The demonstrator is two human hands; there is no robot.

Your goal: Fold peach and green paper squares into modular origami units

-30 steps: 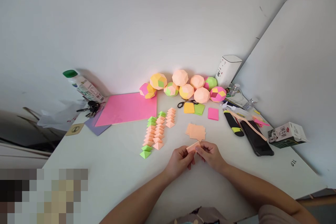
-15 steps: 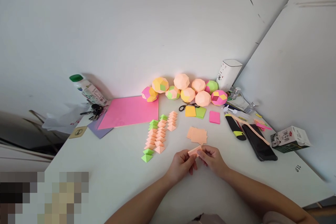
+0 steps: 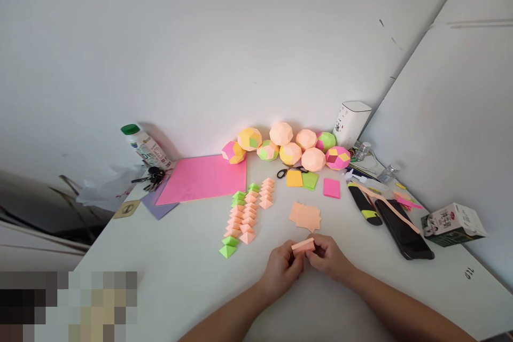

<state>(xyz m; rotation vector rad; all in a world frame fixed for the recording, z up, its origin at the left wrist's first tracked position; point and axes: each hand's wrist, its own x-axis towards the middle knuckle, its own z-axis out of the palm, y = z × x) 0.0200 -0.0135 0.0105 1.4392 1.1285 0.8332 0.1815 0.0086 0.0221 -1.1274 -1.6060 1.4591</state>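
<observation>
A small folded piece of peach paper [image 3: 303, 247] is pinched between both hands, just above the near part of the white table. My left hand [image 3: 282, 267] is closed on its left end, and my right hand [image 3: 329, 257] grips its right end. Some fingertips are hidden behind the paper. Just beyond the hands lie loose peach paper squares [image 3: 308, 217] in a slightly fanned stack. Rows of folded peach paper units [image 3: 249, 214] and green paper units [image 3: 227, 251] lie left of the stack.
Several faceted paper balls [image 3: 313, 159] line the wall. Before them are scissors [image 3: 282, 173], an orange pad [image 3: 294, 178], a green pad [image 3: 310, 180] and a pink pad [image 3: 331, 188]. Right lie a phone [image 3: 401, 232], cutter [image 3: 364, 203] and carton [image 3: 452, 223]; left, a pink sheet [image 3: 204, 179] and bottle [image 3: 148, 145].
The camera view has shifted, so the whole scene sits slightly lower and to the right. Both hands still hold the peach paper, now turned a little so its folded strip shows more.
</observation>
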